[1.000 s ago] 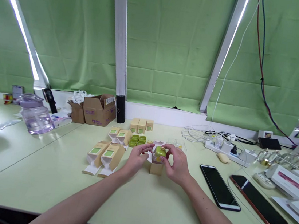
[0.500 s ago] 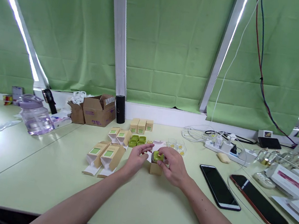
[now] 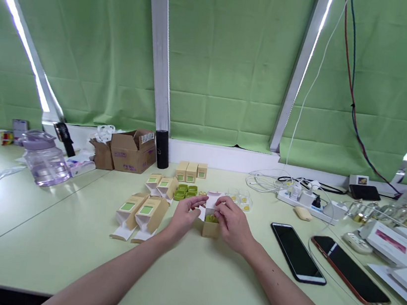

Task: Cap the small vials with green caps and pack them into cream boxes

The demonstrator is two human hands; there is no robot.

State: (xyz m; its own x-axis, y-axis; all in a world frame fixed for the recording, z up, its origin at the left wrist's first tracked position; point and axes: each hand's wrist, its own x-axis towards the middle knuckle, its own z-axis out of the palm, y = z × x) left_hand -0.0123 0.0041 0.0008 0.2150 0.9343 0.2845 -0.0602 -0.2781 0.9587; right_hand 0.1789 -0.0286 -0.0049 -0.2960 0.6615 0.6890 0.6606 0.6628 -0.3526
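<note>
A small kraft cardboard box [image 3: 210, 230] stands upright on the table between my hands, its white inner flaps raised. Inside its mouth a green square-topped container [image 3: 211, 218] shows, partly covered by fingers. At the box's left flap, my left hand [image 3: 184, 216] has its fingers stretched out and apart. My right hand [image 3: 233, 225] is bent over the right side of the opening, thumb and fingertips drawn close together; what lies between them is hidden. To the left lie open kraft boxes [image 3: 151, 213] with green labels, and behind them several green containers [image 3: 186, 191].
Closed kraft boxes [image 3: 191, 172] stand farther back. Clear plastic pieces with yellow centres [image 3: 244, 199] lie behind my right hand. Two phones [image 3: 299, 252] and a power strip [image 3: 307, 206] are on the right. A purple-lidded jug [image 3: 45, 159] and a carton [image 3: 134, 152] stand left.
The green container has gone down into the box from its mouth. My right fingers have risen slightly off its top toward the flaps. My left hand has stayed nearly still.
</note>
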